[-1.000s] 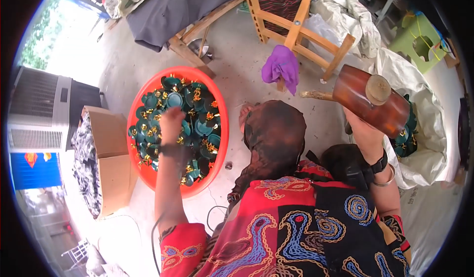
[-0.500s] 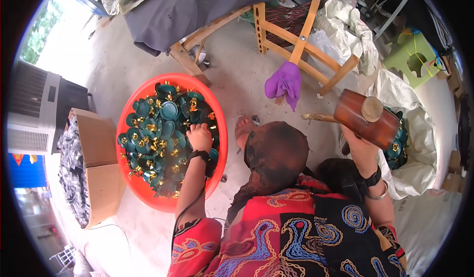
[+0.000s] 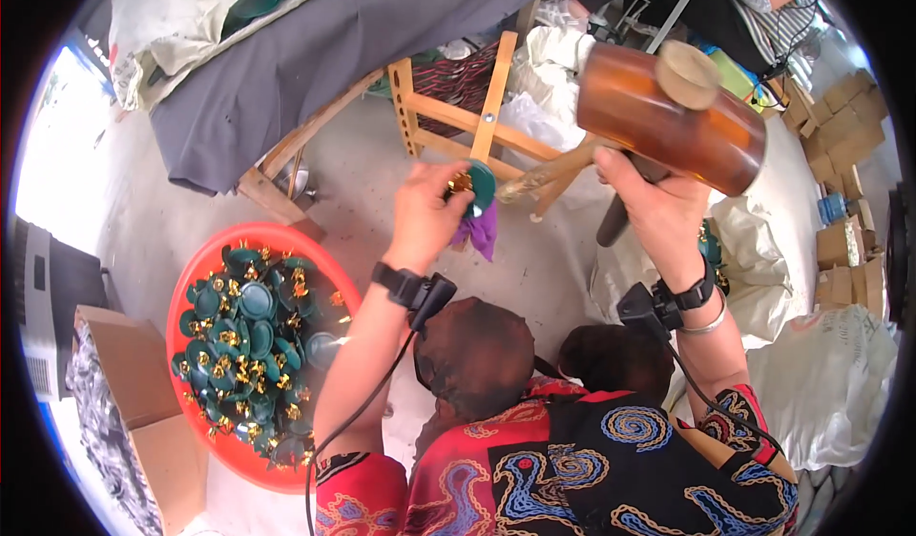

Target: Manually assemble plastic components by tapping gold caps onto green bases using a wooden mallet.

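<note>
Disc [image 3: 484, 192] now held up in left hand [image 3: 426, 207], clear of tub [image 3: 239, 467], pinched between nearly closed fingers. Grips mallet [image 3: 658, 121] in right hand [image 3: 668, 216], fingers curled and partly hidden. Leaves disc singled out from heap [image 3: 256, 299], both hands now occupied.

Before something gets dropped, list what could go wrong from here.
The green disc pinched by the left hand could slip. The wooden handle on the bulky amber cylinder in the right hand points toward it and might knock it. The green pieces filling the red tub could spill if bumped.
</note>
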A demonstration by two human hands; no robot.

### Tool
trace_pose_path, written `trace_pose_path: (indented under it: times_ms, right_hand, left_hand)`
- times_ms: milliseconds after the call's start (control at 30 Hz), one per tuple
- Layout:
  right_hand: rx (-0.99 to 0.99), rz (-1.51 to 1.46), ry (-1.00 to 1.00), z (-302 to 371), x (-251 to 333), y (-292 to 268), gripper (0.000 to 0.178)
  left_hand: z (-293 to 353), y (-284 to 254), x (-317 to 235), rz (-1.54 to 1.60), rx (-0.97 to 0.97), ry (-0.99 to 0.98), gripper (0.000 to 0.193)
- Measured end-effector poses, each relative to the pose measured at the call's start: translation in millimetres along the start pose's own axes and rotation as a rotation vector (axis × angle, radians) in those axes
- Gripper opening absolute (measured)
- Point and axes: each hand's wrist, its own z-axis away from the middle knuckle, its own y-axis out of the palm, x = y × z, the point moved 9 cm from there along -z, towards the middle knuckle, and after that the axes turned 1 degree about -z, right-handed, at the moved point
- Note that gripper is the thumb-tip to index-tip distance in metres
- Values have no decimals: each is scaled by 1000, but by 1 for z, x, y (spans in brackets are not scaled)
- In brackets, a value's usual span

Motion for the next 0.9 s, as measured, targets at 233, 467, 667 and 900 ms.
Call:
trace_pose_path:
  times_ms: [233,467,667,900]
  right_hand:
    - [251,44,-123,-19,-2,59,33]
    - [261,151,-292,-20,-10,85,21]
    - [247,110,-246,-21,-19,84,19]
    - [233,127,-267,-14,-21,88,20]
  left_hand:
    - [0,35,18,-68,76,-46,38]
    - [0,30,16,-99,23,-9,33]
    - [1,34,18,-97,13,-7,36]
    - [-2,27,13,-39,-12,-15,30]
